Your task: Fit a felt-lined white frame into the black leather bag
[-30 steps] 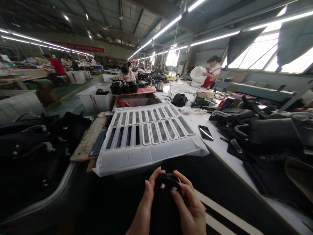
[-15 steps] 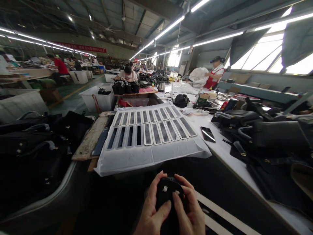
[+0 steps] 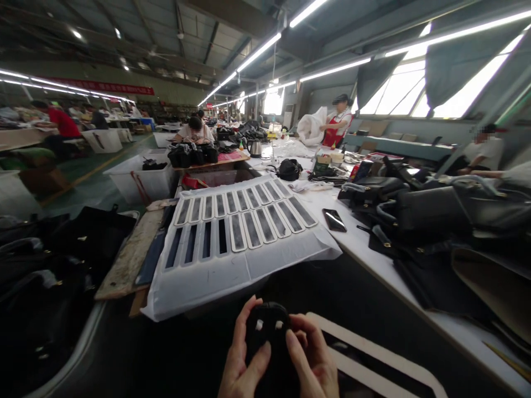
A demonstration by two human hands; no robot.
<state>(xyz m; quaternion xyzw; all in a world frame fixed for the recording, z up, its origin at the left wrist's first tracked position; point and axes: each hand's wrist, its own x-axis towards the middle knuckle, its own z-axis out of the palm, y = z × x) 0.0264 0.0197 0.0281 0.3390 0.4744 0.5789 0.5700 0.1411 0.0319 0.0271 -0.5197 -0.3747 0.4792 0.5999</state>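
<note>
Low in the head view, a black piece with a rounded top end is held between my hands. Two small whitish bits stand out near that end. My left hand grips its left edge, thumb pressed on the front. On the right edge, the fingers and thumb of my right hand close round it. The lower part of the piece fades into the dark. Beside my right hand lies a long cream frame with rounded corners. Beyond, rows of similar pale frames with dark centres rest on a white sheet.
Black bags are heaped on the right table, near a phone. More black bags fill a bin at left. A worn board borders the sheet. A co-worker in a red apron handles white wrapping.
The view has swung right, so the surroundings shift left and a seated person appears at far right. My right thumb has moved off the front toward the edge; more of the cream frame shows.
</note>
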